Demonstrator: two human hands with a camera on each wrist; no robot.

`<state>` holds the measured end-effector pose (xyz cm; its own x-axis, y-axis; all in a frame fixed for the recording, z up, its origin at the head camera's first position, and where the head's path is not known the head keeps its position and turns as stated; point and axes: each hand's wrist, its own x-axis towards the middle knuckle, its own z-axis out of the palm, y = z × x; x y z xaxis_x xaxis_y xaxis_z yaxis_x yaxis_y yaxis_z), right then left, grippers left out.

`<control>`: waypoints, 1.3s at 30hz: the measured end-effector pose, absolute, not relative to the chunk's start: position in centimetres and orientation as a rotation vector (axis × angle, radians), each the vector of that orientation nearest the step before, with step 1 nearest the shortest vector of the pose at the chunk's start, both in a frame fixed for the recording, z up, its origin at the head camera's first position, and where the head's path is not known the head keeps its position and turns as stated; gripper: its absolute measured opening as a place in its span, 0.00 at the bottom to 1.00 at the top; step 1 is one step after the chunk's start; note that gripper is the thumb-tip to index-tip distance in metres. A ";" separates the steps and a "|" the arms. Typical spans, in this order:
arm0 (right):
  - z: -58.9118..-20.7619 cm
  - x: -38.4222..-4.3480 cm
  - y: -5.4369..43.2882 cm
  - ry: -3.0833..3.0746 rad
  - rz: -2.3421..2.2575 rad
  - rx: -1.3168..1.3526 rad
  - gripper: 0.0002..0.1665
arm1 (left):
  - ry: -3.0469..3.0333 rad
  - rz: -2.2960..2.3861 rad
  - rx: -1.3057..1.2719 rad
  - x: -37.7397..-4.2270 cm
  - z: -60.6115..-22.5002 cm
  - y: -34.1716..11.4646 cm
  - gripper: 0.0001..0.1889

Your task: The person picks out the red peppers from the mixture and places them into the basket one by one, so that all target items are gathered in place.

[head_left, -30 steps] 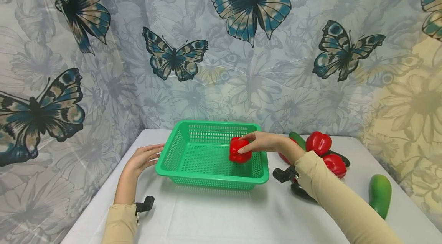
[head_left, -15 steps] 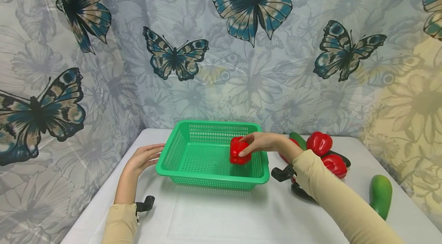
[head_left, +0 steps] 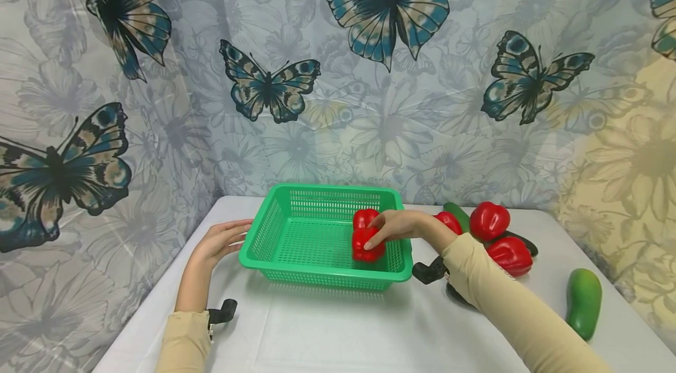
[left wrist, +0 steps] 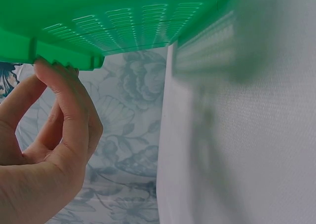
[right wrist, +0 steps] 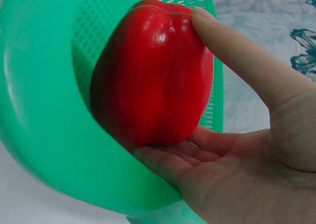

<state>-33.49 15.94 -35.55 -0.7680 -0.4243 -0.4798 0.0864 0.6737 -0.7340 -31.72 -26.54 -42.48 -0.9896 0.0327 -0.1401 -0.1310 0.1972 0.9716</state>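
Note:
My right hand (head_left: 393, 227) holds a red bell pepper (head_left: 367, 245) inside the right end of a green plastic basket (head_left: 324, 271). In the right wrist view, the thumb presses near the top of the bell pepper (right wrist: 153, 76) and the other fingers lie under its lower end. Just behind it in the head view shows another red bell pepper (head_left: 364, 218), partly covered. My left hand (head_left: 217, 242) is at the basket's left side, fingers fairly straight. Seen from the left wrist, its fingertips (left wrist: 44, 66) touch the basket's rim (left wrist: 64, 56) from outside.
Right of the basket lie several red bell peppers (head_left: 489, 220), a green cucumber-like vegetable (head_left: 457, 217) and dark elongated vegetables (head_left: 524, 242), partly behind the right arm. A green mango-like or papaya-like fruit (head_left: 584, 302) lies near the right edge of the white table (head_left: 317, 332). Butterfly-printed cloth hangs behind.
My right hand has moved slightly toward the front of the basket with its bell pepper, so the bell pepper behind now shows separately. The left hand has stayed at the rim.

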 end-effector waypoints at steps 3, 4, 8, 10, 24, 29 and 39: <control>-35.7 -33.4 15.8 2.254 -0.988 -0.269 0.49 | 2.321 1.915 -0.100 -31.8 -42.5 -26.5 0.32; -35.7 -33.4 15.7 2.264 -0.971 -0.273 0.49 | 2.320 1.917 -0.100 -31.8 -42.5 -26.6 0.32; -35.8 -33.3 15.5 2.312 -0.908 -0.276 0.48 | 2.319 1.920 -0.104 -31.8 -42.5 -26.6 0.32; -35.9 -33.3 15.4 2.340 -0.874 -0.269 0.49 | 2.322 1.916 -0.104 -31.7 -42.5 -26.6 0.32; -36.7 -32.3 14.1 2.483 -0.683 -0.251 0.50 | 2.332 1.900 -0.107 -31.7 -42.5 -26.6 0.31; -36.7 -32.0 13.9 2.514 -0.649 -0.260 0.49 | 2.336 1.885 -0.091 -31.9 -42.4 -26.4 0.30; -36.8 -31.7 13.8 2.514 -0.615 -0.282 0.45 | 2.319 1.890 -0.084 -31.8 -42.4 -26.6 0.31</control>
<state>-31.71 13.76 -36.80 -0.8367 -0.3158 -0.4474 -0.0736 0.8744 -0.4796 -31.78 -26.58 -42.39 -0.9873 0.0504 -0.1507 -0.1374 0.2053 0.9690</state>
